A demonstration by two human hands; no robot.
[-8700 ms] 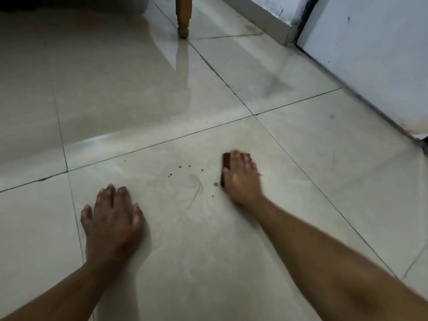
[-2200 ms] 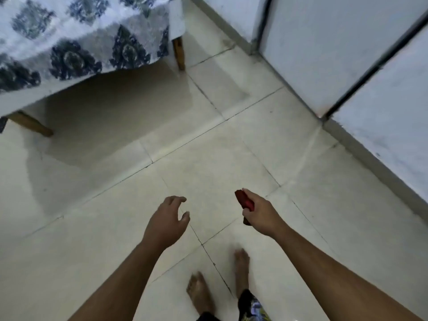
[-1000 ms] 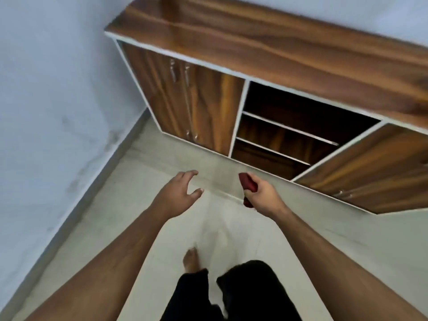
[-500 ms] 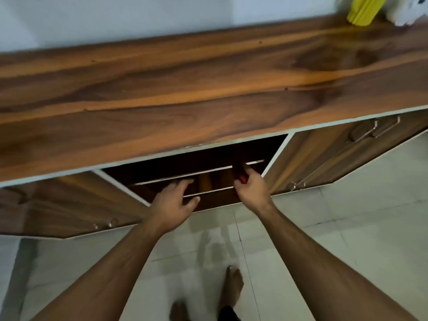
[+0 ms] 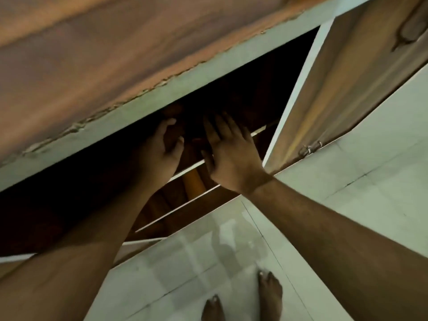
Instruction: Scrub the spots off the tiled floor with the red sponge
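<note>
Head view, left hand (image 5: 162, 151) loosely curled, empty, right hand (image 5: 229, 154) fingers spread, both inside open cabinet (image 5: 298, 93) shelf.

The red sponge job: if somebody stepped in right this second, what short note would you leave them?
Left hand: open, fingers loosely curved, at the cabinet's dark open shelf.
Right hand: open, fingers spread, reaching into the same opening, holding nothing visible.
Red sponge: not in view; possibly inside the dark shelf, cannot confirm.
Tiled floor: no spots on the visible part.
Left: find the sponge, check the remaining floor.
</note>
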